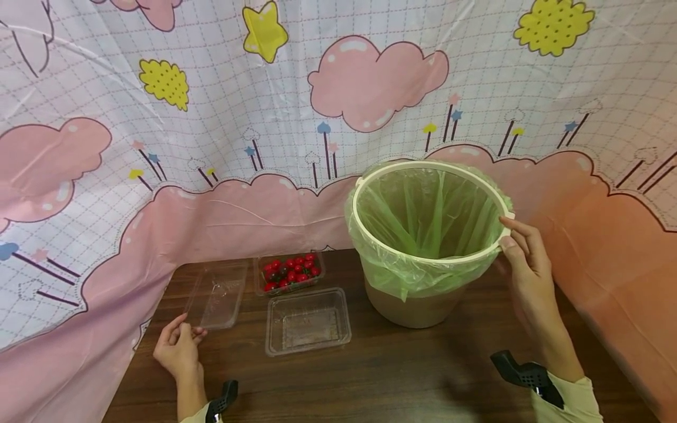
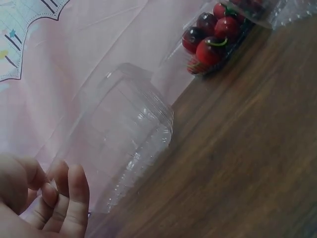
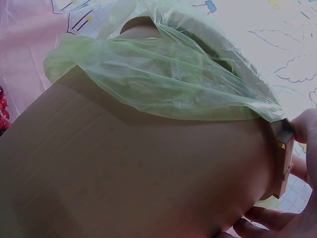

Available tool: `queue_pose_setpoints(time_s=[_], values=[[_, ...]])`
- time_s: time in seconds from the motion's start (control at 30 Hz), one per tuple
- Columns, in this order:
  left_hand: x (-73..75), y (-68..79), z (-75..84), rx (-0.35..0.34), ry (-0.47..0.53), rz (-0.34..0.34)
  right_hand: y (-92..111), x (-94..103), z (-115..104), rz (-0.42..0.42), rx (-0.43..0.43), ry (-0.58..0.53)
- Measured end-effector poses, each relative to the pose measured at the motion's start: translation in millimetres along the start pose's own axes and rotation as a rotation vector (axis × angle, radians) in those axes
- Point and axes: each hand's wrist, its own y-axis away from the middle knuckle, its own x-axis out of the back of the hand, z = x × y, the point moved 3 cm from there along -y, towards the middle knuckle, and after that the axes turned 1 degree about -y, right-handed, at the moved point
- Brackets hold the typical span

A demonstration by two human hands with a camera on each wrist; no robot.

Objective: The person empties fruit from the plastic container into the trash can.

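My left hand (image 1: pixel 180 348) pinches the near left corner of a clear plastic container lid (image 1: pixel 224 299) between thumb and fingertips; the left wrist view shows the lid (image 2: pixel 124 134) beyond the curled fingers (image 2: pixel 77 193). On the right, my right hand (image 1: pixel 530 267) grips the white rim ring (image 1: pixel 505 226) of a beige waste bin (image 1: pixel 418 305), thumb on the near side. A green plastic bag (image 1: pixel 423 282) lines this bin and folds down over its outside. In the right wrist view the bin's wall (image 3: pixel 133 163) fills most of the picture.
An open clear plastic box (image 1: pixel 309 323) stands on the dark wooden table (image 1: pixel 359 388), left of the bin. Behind it, a clear box of red cherry tomatoes (image 1: pixel 291 273) is near the back edge. A patterned cloth (image 1: pixel 296 217) hangs behind and along both sides.
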Motion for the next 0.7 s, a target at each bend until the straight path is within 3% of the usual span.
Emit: queue_pose_setpoints(time_s=[0.3,0.57,0.7], values=[[5.1,1.3,-3.4,0.083,-0.084,-0.031,0.6,0.3,0.5,0.008,-0.019,0.02],[9.2,-3.9,-13.3,0.055,-0.202,-0.009,0.7,1.0,-0.5,-0.003,0.0,0.014],[9.7,-4.0,-13.0,0.055,-0.247,-0.029,0.5,1.4,-0.5,-0.001,0.001,0.015]])
